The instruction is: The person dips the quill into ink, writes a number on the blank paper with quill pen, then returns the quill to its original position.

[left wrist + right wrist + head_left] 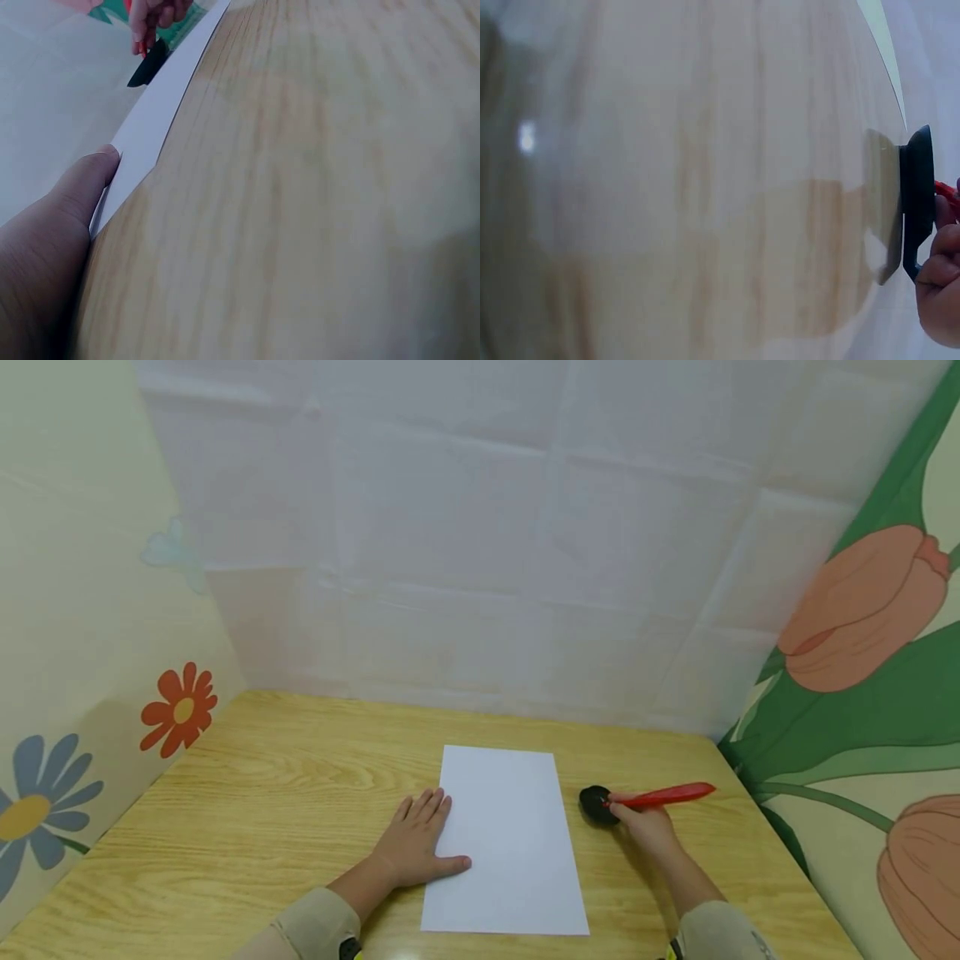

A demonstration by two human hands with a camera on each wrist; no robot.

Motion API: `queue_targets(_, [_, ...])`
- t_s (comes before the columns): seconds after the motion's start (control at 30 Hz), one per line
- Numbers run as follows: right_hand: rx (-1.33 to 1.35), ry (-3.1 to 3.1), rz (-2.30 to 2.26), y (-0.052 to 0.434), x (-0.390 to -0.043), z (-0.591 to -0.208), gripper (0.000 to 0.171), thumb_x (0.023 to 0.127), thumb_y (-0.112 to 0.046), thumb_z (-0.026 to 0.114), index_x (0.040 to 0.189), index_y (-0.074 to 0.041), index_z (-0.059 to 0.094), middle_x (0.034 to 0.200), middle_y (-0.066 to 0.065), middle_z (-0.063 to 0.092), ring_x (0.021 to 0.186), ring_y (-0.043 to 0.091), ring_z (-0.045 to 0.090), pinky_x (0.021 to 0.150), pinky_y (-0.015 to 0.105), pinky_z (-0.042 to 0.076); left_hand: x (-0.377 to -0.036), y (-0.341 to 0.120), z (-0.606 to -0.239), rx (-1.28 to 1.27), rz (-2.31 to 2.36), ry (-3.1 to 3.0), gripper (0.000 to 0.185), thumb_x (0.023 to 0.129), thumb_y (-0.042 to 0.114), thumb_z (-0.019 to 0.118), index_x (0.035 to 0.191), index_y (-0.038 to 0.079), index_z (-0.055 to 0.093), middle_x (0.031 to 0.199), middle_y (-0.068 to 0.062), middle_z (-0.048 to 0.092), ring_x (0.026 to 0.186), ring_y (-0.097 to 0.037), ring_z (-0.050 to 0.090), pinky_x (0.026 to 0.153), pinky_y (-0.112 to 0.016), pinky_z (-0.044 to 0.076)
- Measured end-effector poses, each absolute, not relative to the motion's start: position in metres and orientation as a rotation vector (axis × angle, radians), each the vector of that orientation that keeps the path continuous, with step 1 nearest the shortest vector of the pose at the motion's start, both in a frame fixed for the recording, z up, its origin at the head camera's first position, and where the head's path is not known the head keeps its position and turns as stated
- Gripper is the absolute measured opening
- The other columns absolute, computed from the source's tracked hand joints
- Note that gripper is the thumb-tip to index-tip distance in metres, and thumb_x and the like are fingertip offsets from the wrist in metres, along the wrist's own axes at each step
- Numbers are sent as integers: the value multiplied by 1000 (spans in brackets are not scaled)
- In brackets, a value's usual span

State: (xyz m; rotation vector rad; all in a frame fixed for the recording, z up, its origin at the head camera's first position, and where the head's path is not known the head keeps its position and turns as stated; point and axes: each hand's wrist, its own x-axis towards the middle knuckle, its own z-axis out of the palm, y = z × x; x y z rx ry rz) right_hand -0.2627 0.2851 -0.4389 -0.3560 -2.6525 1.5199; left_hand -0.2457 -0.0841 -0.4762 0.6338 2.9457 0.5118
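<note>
My left hand (416, 843) lies flat with straight fingers, pressing the left edge of the sheet of white paper (504, 843), which sits toward the near edge of the desk (262, 793), about midway between its left and right edges. To do this well, I judge I should keep that palm firm so the sheet cannot slide or twist.

Just right of the paper stands a small black inkpot (597, 802). My right hand (645, 823) pinches a red feather quill (663, 795) low on its shaft, the tip at the pot and the plume pointing toward the right edge. I would dip lightly and lift straight up, so nothing drips on the wood.

The quill's nib is hidden at the pot, so I cannot tell whether it is inside. Both wrist views are blurred, and I cannot see any ink.
</note>
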Motion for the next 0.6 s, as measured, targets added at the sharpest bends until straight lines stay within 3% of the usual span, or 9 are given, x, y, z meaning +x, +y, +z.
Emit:
queue_targets(0.13, [-387, -2654, 1569, 286, -261, -439, 35, 91, -17, 65, 122, 0, 67, 115, 16, 70, 69, 8, 49, 60, 20, 43, -246, -83, -477, 632, 521, 2939, 107, 82, 77, 52, 154, 2, 27, 162, -17, 22, 152, -33, 16, 122, -56, 10])
queue_targets(0.27, [-420, -2632, 1598, 287, -260, -438, 37, 92, -18, 64, 124, 0, 66, 93, 8, 72, 67, 9, 49, 59, 21, 43, -247, -83, -479, 641, 533, 2942, 107, 82, 77, 52, 154, 2, 27, 162, -17, 22, 152, -34, 16, 122, -56, 9])
queue_targets(0.37, [-429, -2595, 1630, 287, -259, -437, 37, 92, -18, 64, 124, 1, 65, 81, -6, 66, 67, 8, 49, 59, 20, 43, -246, -83, -480, 653, 540, 2945, 108, 81, 76, 53, 154, 2, 26, 162, -18, 22, 152, -34, 15, 122, -57, 8])
queue_targets(0.6, [-410, -2589, 1636, 282, -259, -431, 38, 91, -23, 67, 122, -1, 67, 99, -2, 70, 82, 4, 53, 74, 17, 44, -245, -83, -477, 663, 530, 2940, 107, 82, 76, 53, 153, 1, 27, 162, -18, 23, 152, -35, 17, 121, -57, 10])
